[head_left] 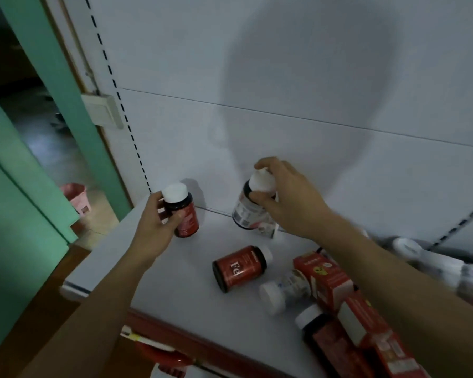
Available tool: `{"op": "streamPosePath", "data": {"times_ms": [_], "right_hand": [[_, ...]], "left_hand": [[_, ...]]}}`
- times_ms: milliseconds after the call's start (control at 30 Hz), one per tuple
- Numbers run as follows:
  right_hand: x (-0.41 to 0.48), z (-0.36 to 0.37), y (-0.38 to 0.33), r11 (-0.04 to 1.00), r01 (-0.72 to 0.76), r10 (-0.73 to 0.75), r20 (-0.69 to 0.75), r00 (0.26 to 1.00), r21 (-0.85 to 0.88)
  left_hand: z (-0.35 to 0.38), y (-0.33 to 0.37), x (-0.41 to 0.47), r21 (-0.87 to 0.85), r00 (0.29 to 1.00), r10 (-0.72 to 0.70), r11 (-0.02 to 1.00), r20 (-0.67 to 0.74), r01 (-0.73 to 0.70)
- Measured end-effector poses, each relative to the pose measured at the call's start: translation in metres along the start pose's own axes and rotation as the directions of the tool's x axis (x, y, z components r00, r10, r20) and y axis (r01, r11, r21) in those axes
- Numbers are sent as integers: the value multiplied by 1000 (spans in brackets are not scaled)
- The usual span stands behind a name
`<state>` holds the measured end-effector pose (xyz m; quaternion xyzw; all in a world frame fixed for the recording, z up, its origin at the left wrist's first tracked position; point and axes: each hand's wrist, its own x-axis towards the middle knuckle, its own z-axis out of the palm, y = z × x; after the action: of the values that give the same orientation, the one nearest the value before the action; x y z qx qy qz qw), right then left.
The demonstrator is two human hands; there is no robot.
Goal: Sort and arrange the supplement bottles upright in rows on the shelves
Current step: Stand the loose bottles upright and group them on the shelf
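Supplement bottles lie scattered on the white shelf (175, 282), and some of them you will find hard to read. At the far right edge a pile of pale containers (421, 253) is blurred, and your right forearm covers part of it. A white-capped item (269, 229) lies behind the bottle in your right hand, mostly hidden. At the bottom, a dark bottle (318, 330) and the red cartons (327, 279) run out of frame.

Your left hand (155, 225) grips a red-labelled bottle (185, 216) round its shoulder, near the shelf's back left corner. It stands almost upright, white cap up. Whether its base touches the shelf, you cannot tell.

Your right hand (284, 197) curls its fingers round the white cap of a dark bottle with a white label (245, 211), close to the back panel (284, 77). This bottle tilts, cap leaning right.

Between your forearms, the red "Fe" bottle (239, 268) lies on its side, cap pointing back and right. Beside it a clear bottle (284, 289) also lies flat, cap toward the front left, touching a carton.
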<state>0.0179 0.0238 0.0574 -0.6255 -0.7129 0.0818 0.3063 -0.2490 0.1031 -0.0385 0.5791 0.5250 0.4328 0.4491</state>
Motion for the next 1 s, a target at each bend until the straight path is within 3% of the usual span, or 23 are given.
{"op": "streamPosePath", "data": {"times_ms": [167,300,367,433,500,533,600,700,767,833,933,1000], "right_hand": [[29,64,-12,981,-56,85,149,985,-185],[11,68,7,982,-45,97,279,955,-185],[-6,48,18,983,-72,117,276,954,-168],[-28,20,35,973,-120,160,199,967,-196],[-51,-11,51,939,-196,258,199,945,-283],[-63,-24,58,916,-231,315,230,921,-329],[-84,-42,70,881,-271,394,289,872,-387],[-105,-50,77,856,-323,470,347,811,-404],[-112,-49,81,847,-351,491,333,805,-400],[-116,-49,86,834,-350,499,311,809,-427],[-122,-57,95,823,-382,539,366,758,-421],[-122,-65,97,825,-388,550,426,719,-410]], "left_hand": [[2,-20,9,100,997,52,993,49,-57],[16,-12,7,43,973,60,997,225,-71],[15,-8,-2,157,974,171,968,150,-194],[12,2,-17,301,916,402,874,-9,-381],[16,17,-30,321,836,542,779,87,-538],[22,26,-35,304,808,544,749,226,-589],[42,35,-40,330,751,409,715,518,-617],[78,38,-34,529,672,114,526,731,-665],[98,33,-28,605,650,-71,455,756,-653],[111,24,-26,626,663,-132,504,737,-595],[120,14,-28,584,705,-24,582,709,-567],[124,12,-31,497,748,94,691,657,-524]]}}
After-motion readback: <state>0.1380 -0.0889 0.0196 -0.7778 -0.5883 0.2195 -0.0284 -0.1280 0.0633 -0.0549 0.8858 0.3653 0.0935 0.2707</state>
